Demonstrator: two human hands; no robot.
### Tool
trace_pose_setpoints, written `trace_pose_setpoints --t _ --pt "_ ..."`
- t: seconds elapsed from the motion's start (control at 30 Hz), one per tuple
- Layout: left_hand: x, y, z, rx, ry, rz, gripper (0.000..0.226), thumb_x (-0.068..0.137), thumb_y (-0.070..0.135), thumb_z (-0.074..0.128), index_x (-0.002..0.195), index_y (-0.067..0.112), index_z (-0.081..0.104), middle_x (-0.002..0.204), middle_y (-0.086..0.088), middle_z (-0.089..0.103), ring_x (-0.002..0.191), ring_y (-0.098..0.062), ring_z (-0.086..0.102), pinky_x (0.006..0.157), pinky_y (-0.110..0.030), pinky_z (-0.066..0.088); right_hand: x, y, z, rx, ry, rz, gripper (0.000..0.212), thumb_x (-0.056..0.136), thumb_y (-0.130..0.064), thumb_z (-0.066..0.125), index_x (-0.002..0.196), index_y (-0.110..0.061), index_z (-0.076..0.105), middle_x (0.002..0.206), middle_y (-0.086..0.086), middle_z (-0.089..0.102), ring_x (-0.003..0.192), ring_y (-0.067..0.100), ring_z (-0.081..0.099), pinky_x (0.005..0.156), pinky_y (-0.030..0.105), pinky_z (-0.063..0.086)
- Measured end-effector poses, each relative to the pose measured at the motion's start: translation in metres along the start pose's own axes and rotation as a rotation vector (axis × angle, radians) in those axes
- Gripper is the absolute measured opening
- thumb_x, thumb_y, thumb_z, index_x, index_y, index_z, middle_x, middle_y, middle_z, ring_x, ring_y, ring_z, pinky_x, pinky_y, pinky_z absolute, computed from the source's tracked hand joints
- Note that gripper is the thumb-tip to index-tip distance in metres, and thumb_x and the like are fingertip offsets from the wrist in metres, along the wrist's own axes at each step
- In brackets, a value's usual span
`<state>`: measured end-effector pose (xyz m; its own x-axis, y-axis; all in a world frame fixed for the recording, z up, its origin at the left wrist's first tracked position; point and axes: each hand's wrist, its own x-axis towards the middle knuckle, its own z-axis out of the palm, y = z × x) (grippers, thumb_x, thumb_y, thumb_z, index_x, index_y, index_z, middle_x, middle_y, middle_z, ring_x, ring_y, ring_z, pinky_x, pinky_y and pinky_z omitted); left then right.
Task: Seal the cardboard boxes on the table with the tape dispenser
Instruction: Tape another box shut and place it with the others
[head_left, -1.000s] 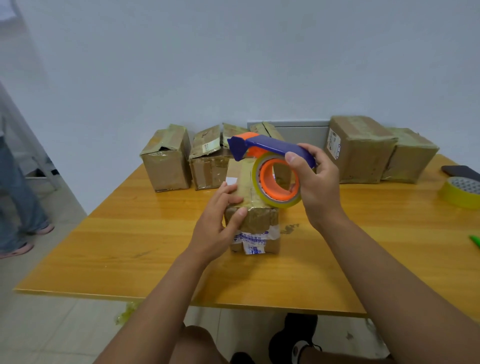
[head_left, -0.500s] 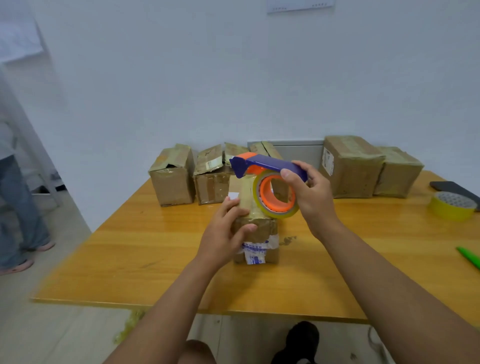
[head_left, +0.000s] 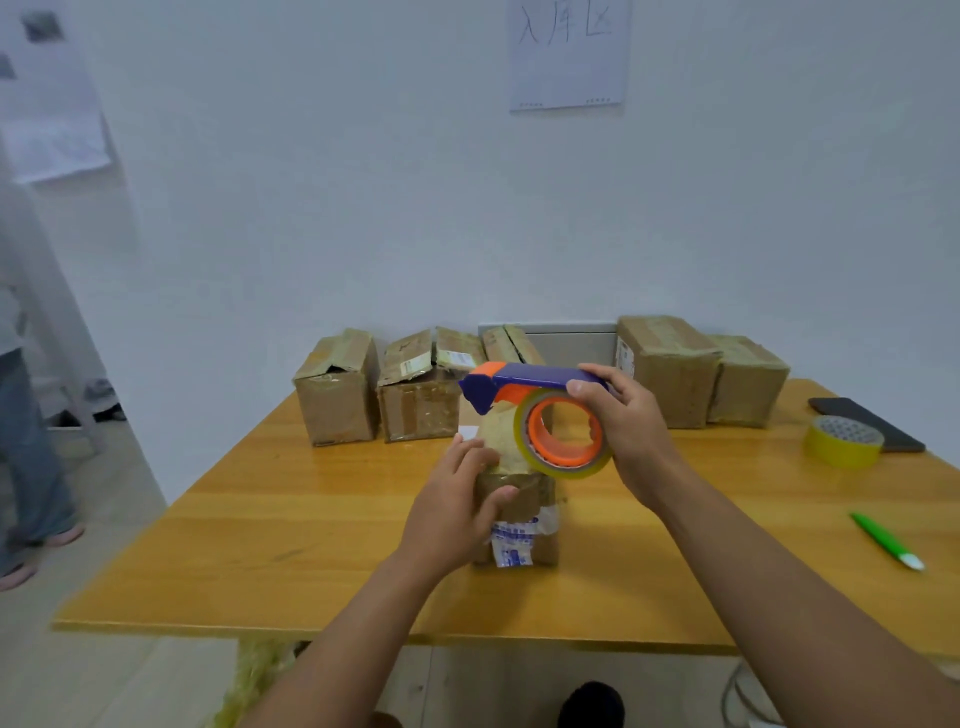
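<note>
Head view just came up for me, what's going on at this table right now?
A person is taping a small cardboard box near the middle of the wooden table. The left hand grips the box while the right hand holds the tape dispenser above it, tape stretched down onto the box top. More boxes line the wall; the leftmost box looks partly open. A yellow tape roll and green pen lie right.

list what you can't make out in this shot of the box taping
Head view only:
- Top of the small box: hidden by the left hand and tape dispenser, so the seal can't be judged.
- Box label print: too small.
- Wall sheet: top cut off.
- Person at left: blurred, cut by the edge.
</note>
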<state>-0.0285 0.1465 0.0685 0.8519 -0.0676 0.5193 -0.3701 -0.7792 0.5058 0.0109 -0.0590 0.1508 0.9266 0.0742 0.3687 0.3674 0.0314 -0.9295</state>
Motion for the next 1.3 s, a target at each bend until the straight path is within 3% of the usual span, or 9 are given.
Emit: trace_pose_setpoints --t 0.1,0.2,0.27,0.37,0.47,0.6,0.83,1.03,1.3 --pt "0.005 0.009 -0.016 -0.238 -0.056 -0.152 0.047 0.093 0.043 0.061 0.136 0.032 0.044 0.133 0.01 0.051 0.121 -0.006 0.049 0.092 -0.027 0.05 -0.003 -0.007 -0.01 0.046 -0.013 -0.005 0.04 0.076 -0.045 0.068 0.113 -0.03 0.062 0.099 -0.004 0.065 0.082 0.009 0.06 0.07 0.026 0.047" --pt "0.018 0.021 -0.034 -0.424 0.117 -0.259 0.032 0.098 0.041 0.053 0.128 0.031 0.053 0.121 0.018 0.059 0.113 -0.004 0.057 0.091 -0.028 0.049 -0.006 -0.013 -0.017 0.082 -0.049 -0.026 0.043 0.075 -0.04 0.067 0.116 -0.025 0.062 0.092 -0.007 0.062 0.071 0.002 0.057 0.063 0.02 0.045" --pt "0.029 0.034 -0.047 -0.588 0.227 -0.352 0.028 0.1 0.043 0.049 0.112 0.022 0.063 0.105 0.009 0.07 0.102 -0.011 0.065 0.084 -0.028 0.052 -0.007 -0.016 -0.021 0.104 -0.07 -0.042 0.042 0.076 -0.036 0.067 0.116 -0.024 0.062 0.092 -0.007 0.063 0.069 0.001 0.059 0.06 0.019 0.047" --pt "0.042 0.057 -0.061 -0.892 0.101 -0.539 0.05 0.097 0.055 0.043 0.107 0.011 0.065 0.09 -0.007 0.074 0.08 -0.018 0.069 0.073 -0.033 0.054 -0.008 -0.018 -0.025 0.127 -0.097 -0.053 0.043 0.075 -0.032 0.067 0.116 -0.024 0.062 0.093 -0.007 0.065 0.07 0.001 0.061 0.06 0.018 0.048" --pt "0.05 0.063 -0.063 -1.049 -0.058 -0.606 0.064 0.086 0.064 0.048 0.111 0.007 0.064 0.093 -0.011 0.074 0.077 -0.018 0.069 0.069 -0.031 0.053 -0.008 -0.015 -0.028 0.124 -0.111 -0.064 0.054 0.068 -0.041 0.073 0.118 -0.025 0.061 0.096 -0.007 0.066 0.073 0.002 0.063 0.061 0.018 0.049" --pt "0.055 0.058 -0.06 -1.252 -0.077 -0.651 0.052 0.086 0.05 0.059 0.114 0.006 0.065 0.095 -0.012 0.07 0.072 -0.016 0.066 0.061 -0.025 0.054 -0.004 -0.009 -0.033 0.098 -0.106 -0.064 0.061 0.063 -0.05 0.072 0.12 -0.029 0.062 0.103 -0.004 0.066 0.079 0.006 0.064 0.063 0.02 0.051" --pt "0.054 0.054 -0.055 -1.352 -0.111 -0.651 0.026 0.1 0.017 0.05 0.119 0.004 0.061 0.081 -0.007 0.068 0.067 -0.012 0.063 0.056 -0.02 0.055 0.0 -0.001 -0.039 0.068 -0.114 -0.049 0.065 0.064 -0.053 0.072 0.123 -0.03 0.06 0.116 0.002 0.064 0.097 0.018 0.064 0.068 0.024 0.053" --pt "0.058 0.048 -0.055 -1.332 -0.138 -0.722 0.023 0.096 0.016 0.056 0.109 -0.002 0.063 0.073 -0.007 0.066 0.06 -0.013 0.063 0.052 -0.021 0.055 0.006 0.004 -0.038 0.063 -0.127 -0.04 0.063 0.065 -0.051 0.074 0.124 -0.032 0.06 0.12 0.003 0.062 0.107 0.027 0.064 0.073 0.032 0.056" --pt "0.06 0.041 -0.054 -1.209 -0.113 -0.745 0.014 0.093 0.01 0.06 0.1 -0.002 0.065 0.067 -0.004 0.064 0.055 -0.008 0.057 0.049 -0.017 0.052 0.007 0.001 -0.038 -0.065 -0.141 -0.094 0.059 0.066 -0.055 0.073 0.121 -0.037 0.061 0.117 -0.002 0.064 0.11 0.024 0.061 0.082 0.038 0.056"
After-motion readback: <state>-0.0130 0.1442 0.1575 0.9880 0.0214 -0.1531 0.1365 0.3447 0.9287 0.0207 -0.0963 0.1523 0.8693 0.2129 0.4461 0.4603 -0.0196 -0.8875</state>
